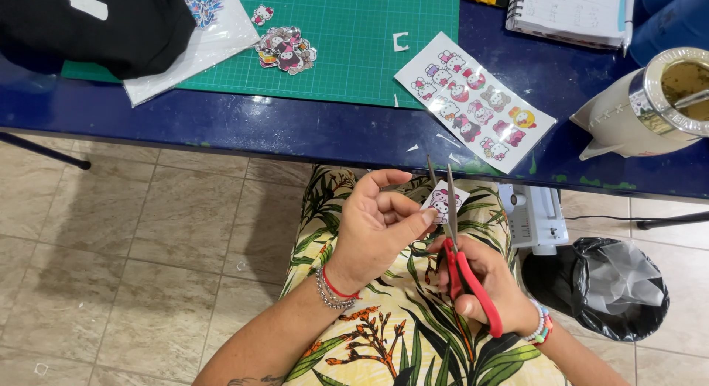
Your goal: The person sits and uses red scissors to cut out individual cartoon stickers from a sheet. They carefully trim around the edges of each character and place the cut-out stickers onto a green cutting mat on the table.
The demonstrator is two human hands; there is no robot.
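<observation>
Closest to the camera, the right hand (484, 279) is wrapped around the red handles of the scissors (461, 260), fingers closed through the loops, blades pointing up and away with the tips a bit apart. The left hand (377, 223) pinches a small cartoon sticker cutout (442, 201) between thumb and fingertips, holding it right at the blades, probably so the paper can be turned while the edge gets trimmed. So the cutout sits just above the right hand, touching the left fingertips, over the lap in the leafy print fabric.

Further out on the blue bench (221, 124) lies a sticker sheet (473, 102) with more characters uncut, near the edge, likely for easy reach. Beyond that, a green cutting mat (354, 54) carries a little pile of finished cutouts (286, 50). A black bin bag (617, 286) sits on the floor to the right.
</observation>
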